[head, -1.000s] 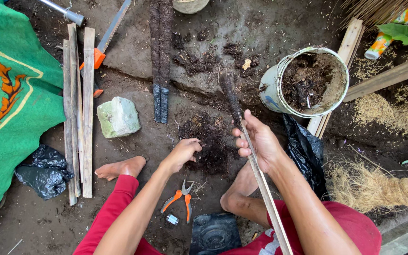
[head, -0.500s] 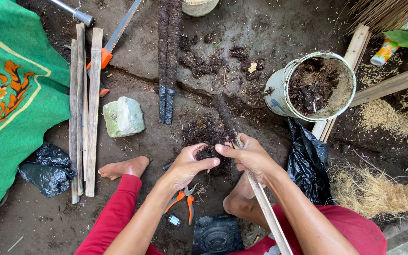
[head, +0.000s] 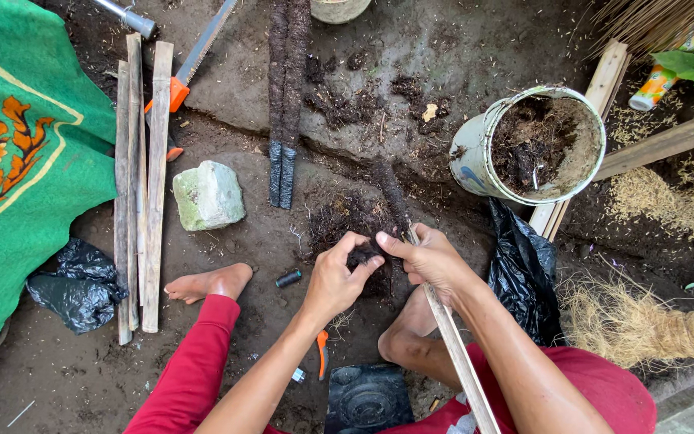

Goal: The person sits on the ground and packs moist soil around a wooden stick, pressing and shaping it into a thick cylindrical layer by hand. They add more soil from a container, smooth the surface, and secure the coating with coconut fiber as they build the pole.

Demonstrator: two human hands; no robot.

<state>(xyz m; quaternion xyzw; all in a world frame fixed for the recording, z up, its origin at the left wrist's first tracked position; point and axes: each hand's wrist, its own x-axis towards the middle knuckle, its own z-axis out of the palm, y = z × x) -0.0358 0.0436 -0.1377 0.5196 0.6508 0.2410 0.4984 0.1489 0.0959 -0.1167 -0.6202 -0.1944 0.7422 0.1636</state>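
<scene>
**Both hands on the stick, fibre at its far end**

My right hand (head: 431,261) is closed around a long bamboo stick (head: 459,362), thumb and fingers pinching it where the bare wood ends and the dark wrapping begins. My left hand (head: 335,277) is curled shut on a clump of dark fibre (head: 361,255), pressed right against the stick beside my right thumb. The two hands touch there, so neither is nearer to the work than the other.

The stick's long axis runs from my lap, past my right knee, up and away to the left; its wrapped end (head: 391,193) lies on the dirt just beyond my fingers. More loose fibre (head: 339,217) is scattered on the ground under and ahead of my left hand. Farther out, two finished wrapped sticks (head: 286,96) lie side by side, pointing away from me, and a white bucket (head: 475,157) of dark fibre stands to my right.
</scene>
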